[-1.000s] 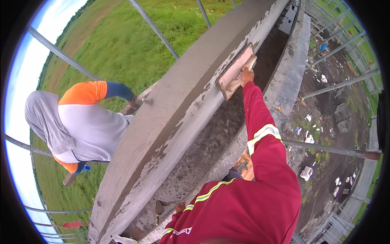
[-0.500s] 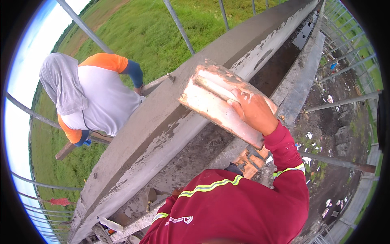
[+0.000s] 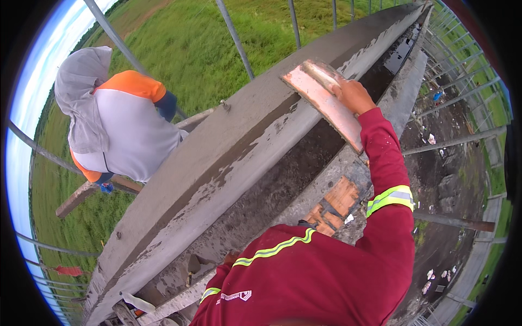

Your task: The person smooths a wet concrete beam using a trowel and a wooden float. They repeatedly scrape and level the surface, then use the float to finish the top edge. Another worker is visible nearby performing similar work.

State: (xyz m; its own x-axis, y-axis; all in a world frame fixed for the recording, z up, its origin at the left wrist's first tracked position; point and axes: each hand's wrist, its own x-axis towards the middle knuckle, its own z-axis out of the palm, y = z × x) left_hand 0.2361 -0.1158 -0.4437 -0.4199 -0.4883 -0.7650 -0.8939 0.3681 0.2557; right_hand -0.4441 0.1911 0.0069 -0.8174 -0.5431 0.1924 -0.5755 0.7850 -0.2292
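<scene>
My right hand [image 3: 356, 96] is closed round the handle of a plastering float [image 3: 321, 98], a long, flat, pale pinkish board with worn, smeared faces. The float is tilted, its far end over the top of a curved concrete wall [image 3: 201, 133]; whether it touches the wall, I cannot tell. Damp dark patches and rough streaks run along the wall's inner edge. Of my left hand [image 3: 232, 257] only a sliver shows beside my maroon sleeve, and its fingers are hidden. A trowel-like tool [image 3: 191, 267] lies near it in the trough.
Beyond the wall, a co-worker [image 3: 122, 122] in a grey head cloth stands by metal poles and a timber beam [image 3: 76, 200]. A dark trough [image 3: 255, 209] runs inside the wall. Orange brickwork or tile [image 3: 334, 204] shows at its near side. Littered ground [image 3: 440, 185] lies far below, right.
My right hand and the float have moved away from me and turned, so the float shows more edge-on. The co-worker has leaned slightly, and my view has shifted a little.
</scene>
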